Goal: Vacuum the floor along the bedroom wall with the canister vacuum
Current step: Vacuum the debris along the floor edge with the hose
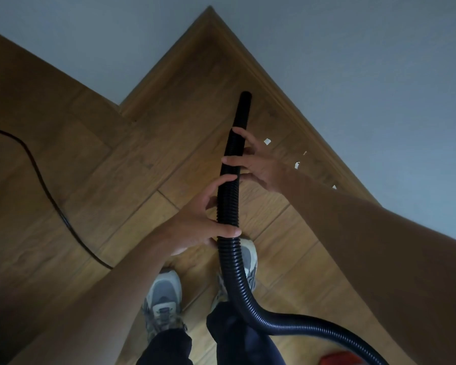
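A black ribbed vacuum hose (231, 262) rises from the lower right and points at the floor by the wall; its open end (245, 97) hangs near the wooden skirting board (287, 101). My left hand (195, 219) grips the hose at its middle, thumb and fingers curled round it. My right hand (256, 162) holds it higher up, fingers wrapped over the ribs. Small white paper scraps (267, 141) lie on the wood floor (142, 159) beside the skirting, to the right of the hose. A red part of the canister (337, 359) shows at the bottom edge.
A black power cord (45, 191) curves across the floor on the left. A wall corner (119, 104) juts out at the left, the grey wall (353, 75) runs along the right. My two grey shoes (163, 293) stand under the hose.
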`<state>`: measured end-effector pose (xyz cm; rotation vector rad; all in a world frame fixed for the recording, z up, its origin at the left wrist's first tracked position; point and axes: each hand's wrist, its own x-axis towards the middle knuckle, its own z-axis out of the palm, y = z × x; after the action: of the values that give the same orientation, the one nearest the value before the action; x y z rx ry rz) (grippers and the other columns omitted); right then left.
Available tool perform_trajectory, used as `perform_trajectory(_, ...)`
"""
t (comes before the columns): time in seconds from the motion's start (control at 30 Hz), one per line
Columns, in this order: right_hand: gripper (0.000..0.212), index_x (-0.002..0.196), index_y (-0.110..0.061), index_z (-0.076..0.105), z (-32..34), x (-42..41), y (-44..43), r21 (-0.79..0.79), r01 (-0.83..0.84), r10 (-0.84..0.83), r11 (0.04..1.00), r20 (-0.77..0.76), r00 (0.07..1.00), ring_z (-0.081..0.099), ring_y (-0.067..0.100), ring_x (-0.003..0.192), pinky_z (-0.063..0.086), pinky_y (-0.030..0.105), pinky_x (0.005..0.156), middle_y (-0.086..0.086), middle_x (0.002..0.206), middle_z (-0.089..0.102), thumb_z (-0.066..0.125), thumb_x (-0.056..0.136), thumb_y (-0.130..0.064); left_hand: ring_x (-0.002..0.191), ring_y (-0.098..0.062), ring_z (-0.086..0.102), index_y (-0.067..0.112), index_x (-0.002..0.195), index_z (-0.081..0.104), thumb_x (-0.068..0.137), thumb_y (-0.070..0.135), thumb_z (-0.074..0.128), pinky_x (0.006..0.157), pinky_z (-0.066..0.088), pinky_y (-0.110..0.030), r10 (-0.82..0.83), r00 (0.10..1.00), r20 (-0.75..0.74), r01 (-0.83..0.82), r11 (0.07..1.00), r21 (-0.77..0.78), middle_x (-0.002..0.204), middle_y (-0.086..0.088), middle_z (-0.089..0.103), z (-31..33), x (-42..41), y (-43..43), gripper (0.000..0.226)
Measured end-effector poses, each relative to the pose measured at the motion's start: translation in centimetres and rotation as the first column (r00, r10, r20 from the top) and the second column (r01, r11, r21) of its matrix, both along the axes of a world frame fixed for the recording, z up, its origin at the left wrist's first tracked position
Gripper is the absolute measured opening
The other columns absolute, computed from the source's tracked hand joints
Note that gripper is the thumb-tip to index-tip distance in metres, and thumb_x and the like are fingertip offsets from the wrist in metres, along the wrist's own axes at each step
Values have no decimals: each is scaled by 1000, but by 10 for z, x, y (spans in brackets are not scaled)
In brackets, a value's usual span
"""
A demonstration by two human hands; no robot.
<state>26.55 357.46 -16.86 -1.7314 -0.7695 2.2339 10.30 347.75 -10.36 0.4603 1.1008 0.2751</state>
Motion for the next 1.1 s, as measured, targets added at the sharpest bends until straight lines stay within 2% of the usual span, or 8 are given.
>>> perform_trajectory(0.2,83,145,-38,41,3,-3,4,1,-6,6,1000,-2,1000,67,16,101,61,33,79,6,127,56,80,80,-6,109,-26,62,60,130,43,75,-5,78,67,59,-46,15,1000,20,-15,1000,-8,133,-4,52,-1,-4,2,93)
perform_trajectory(0.37,82,146,-36,38,7,0,-7,-5,-43,43,999,-8,999,65,17,103,60,38,85,7,129,53,79,81,-6,100,-20,64,60,130,43,77,-7,75,69,59,-45,-17,998,54,19,999,-46,129,-6,51,4,-9,-4,92)
perform_trajectory(0.5,82,147,-38,36,7,3,-15,-15,-96,96,995,-21,995,61,20,110,60,37,84,6,128,51,78,83,-8,103,-23,64,59,132,42,78,-6,75,76,59,-51,-43,996,75,50,995,-89,132,-8,51,8,-10,-9,91)
perform_trajectory(0.67,87,151,-39,30,8,12,-25,-36,-171,169,985,-38,985,56,4,106,60,29,80,-11,117,51,77,84,-9,102,-23,66,59,132,45,78,-8,74,74,59,-46,-69,992,108,84,986,-142,133,-10,51,11,-9,-16,91)
perform_trajectory(0.9,83,149,-38,34,10,14,-49,-40,-47,46,998,-20,999,62,10,102,60,30,79,0,124,53,77,84,-10,103,-23,65,59,132,44,77,-8,75,77,59,-51,-86,993,85,99,983,-153,133,-8,50,13,-8,-27,92)
perform_trajectory(1.0,83,149,-37,35,11,13,-64,-42,28,-29,999,-7,1000,65,10,97,60,34,83,-1,120,54,77,83,-9,100,-22,67,59,133,44,78,-8,75,73,59,-48,-107,992,69,116,983,-146,131,-7,52,14,-8,-34,92)
perform_trajectory(1.1,83,149,-37,35,10,14,-81,-34,75,-75,997,7,997,68,10,92,61,32,80,-1,118,56,77,83,-9,94,-21,69,60,131,45,77,-9,74,67,59,-44,-131,989,70,140,978,-155,125,-9,56,15,-9,-42,93)
